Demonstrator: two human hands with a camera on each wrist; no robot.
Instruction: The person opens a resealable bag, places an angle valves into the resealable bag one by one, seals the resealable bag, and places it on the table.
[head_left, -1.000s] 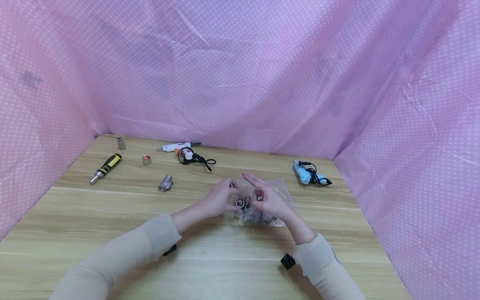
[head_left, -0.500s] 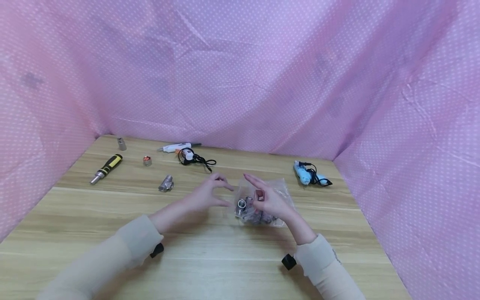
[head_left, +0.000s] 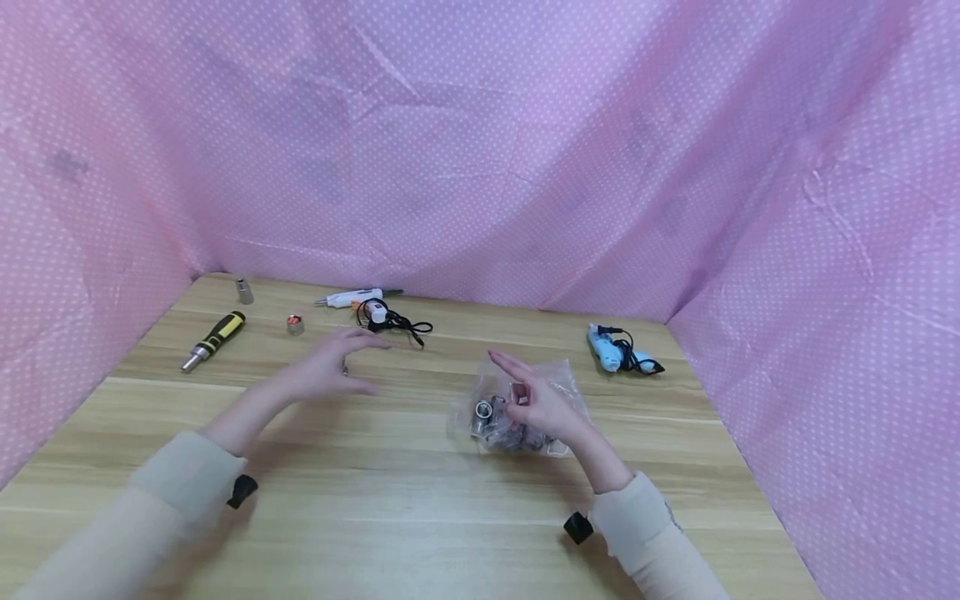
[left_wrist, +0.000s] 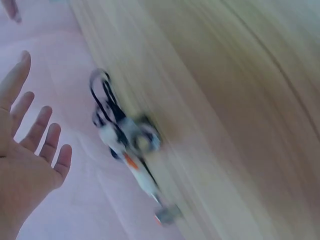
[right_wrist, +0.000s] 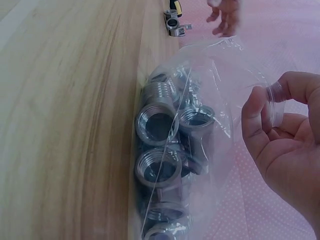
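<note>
Hold the clear plastic bag point(right_wrist: 215, 65), resting on the pale wood-grain table point(head_left: 412, 500), by its raised edge; light, even tension should steady the grey, threaded metal fittings point(right_wrist: 197, 145) inside. The right hand point(head_left: 542, 408) pinches that edge between thumb and forefinger. The left hand point(head_left: 326, 371), well apart leftward, is released, thumb and fingers spread wide, grasping nothing. Beyond it lies the white, pen-shaped tool point(head_left: 354, 297) with black cord point(head_left: 405, 323).
</note>
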